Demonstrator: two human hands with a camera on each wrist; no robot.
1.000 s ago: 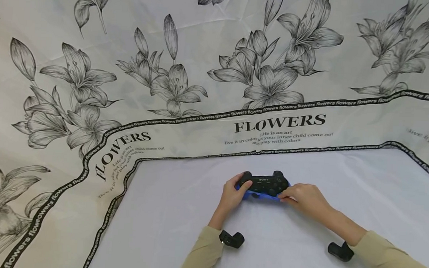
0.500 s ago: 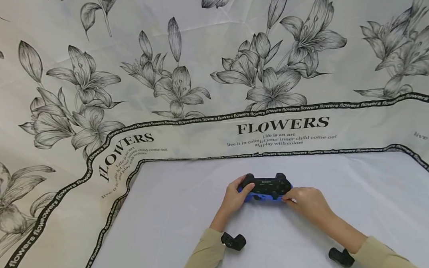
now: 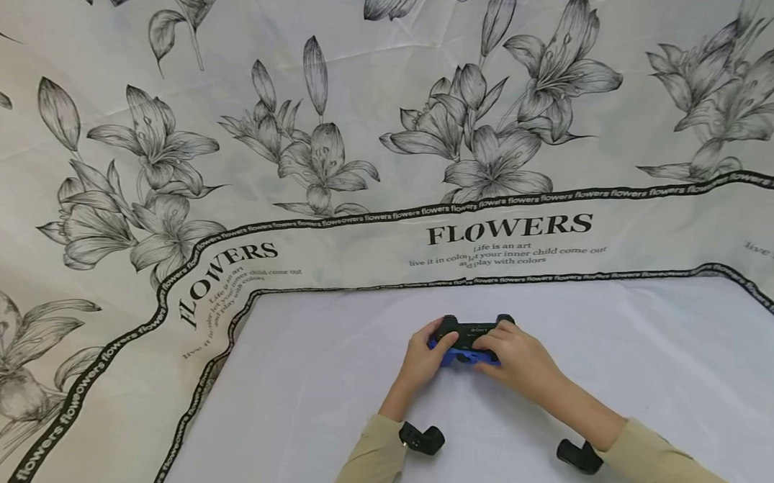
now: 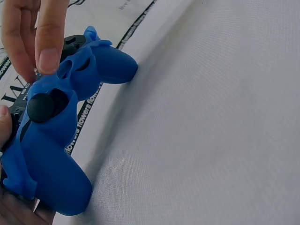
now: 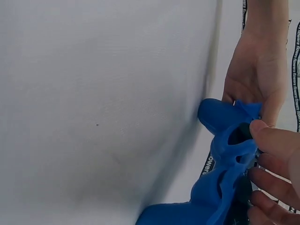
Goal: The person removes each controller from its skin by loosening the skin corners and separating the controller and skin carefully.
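Observation:
A black Sony game controller (image 3: 463, 337) is held just above the white surface, tilted, with a blue silicone cover (image 4: 56, 164) over its underside and grips. Its black face is partly exposed above the cover's edge. My left hand (image 3: 421, 355) grips the left end, thumb on top. My right hand (image 3: 525, 355) reaches across the right half, fingers over the face and thumb at the cover's near edge. In the right wrist view, that thumb lies beside a round opening in the cover (image 5: 206, 190). A black thumbstick (image 4: 41, 108) shows through an opening in the left wrist view.
White cloth (image 3: 303, 382) covers the table. Behind and to the left hangs a curtain (image 3: 334, 253) printed with flowers and text. A black wrist camera (image 3: 422, 439) sits on the left wrist and another camera (image 3: 579, 457) on the right.
My right hand has moved left from the cover's right corner to over the controller's face, fingers now spread across it. My left hand keeps its grip in nearly the same place.

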